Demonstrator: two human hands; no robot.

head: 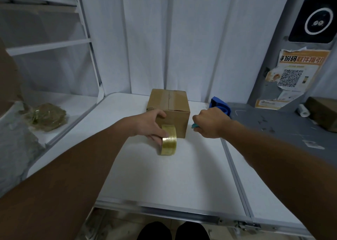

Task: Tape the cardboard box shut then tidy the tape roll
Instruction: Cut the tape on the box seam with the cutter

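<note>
1. Toward the far edge of the white tabletop [182, 176], close to the curtain, stands the cardboard box [168, 110]. Its top flaps are down, and a strip of tape already runs along the centre seam.
2. At the box's near face the left hand [149, 125] holds the tape roll [168, 142] upright on its edge, fingers curled round the roll's left side and thumb up by the box's top edge. The roll touches or nearly touches the near face; whether a strip runs from it onto the box cannot be told.
3. Just right of the box, the right hand [211, 123] is closed round a small teal tool [194, 125], probably a cutter; its blade is hidden.
4. Behind that hand, near the tabletop's far right edge, sits a blue holder [219, 105].
5. By my reading, the taping is at its end and the cut is in hand.
6. Next, the tape wants holding taut while the tool severs it near the box, the loose end pressed flat, then the roll put away, perhaps in the holder.
</note>
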